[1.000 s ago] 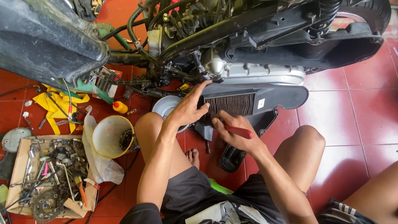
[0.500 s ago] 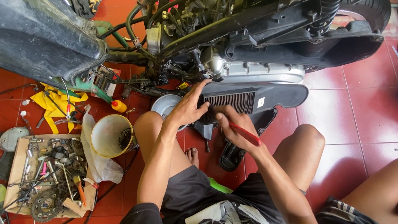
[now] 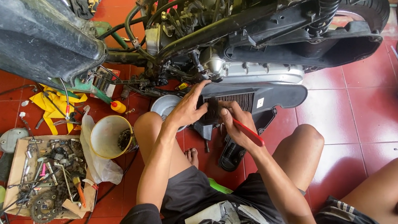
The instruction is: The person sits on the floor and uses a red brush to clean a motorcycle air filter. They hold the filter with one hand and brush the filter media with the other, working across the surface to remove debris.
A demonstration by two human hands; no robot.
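- A red-handled tool point(image 3: 249, 132) is being gripped in the closed right hand point(image 3: 235, 125), handle slanting toward the right knee.
- The black ribbed cover point(image 3: 255, 98), long axis left-right, is being pressed by the spread left hand point(image 3: 188, 109).
- A white square label point(image 3: 259, 103) is being shown on it.

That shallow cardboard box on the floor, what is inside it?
The shallow cardboard box holds a toothed metal sprocket, loose dark metal parts and small tools. Whatever lies beneath the pile is covered.

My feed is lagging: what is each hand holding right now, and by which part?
Right hand grips a red-handled tool by its handle; the tip is hidden. Left hand holds nothing, resting on the black ribbed cover.
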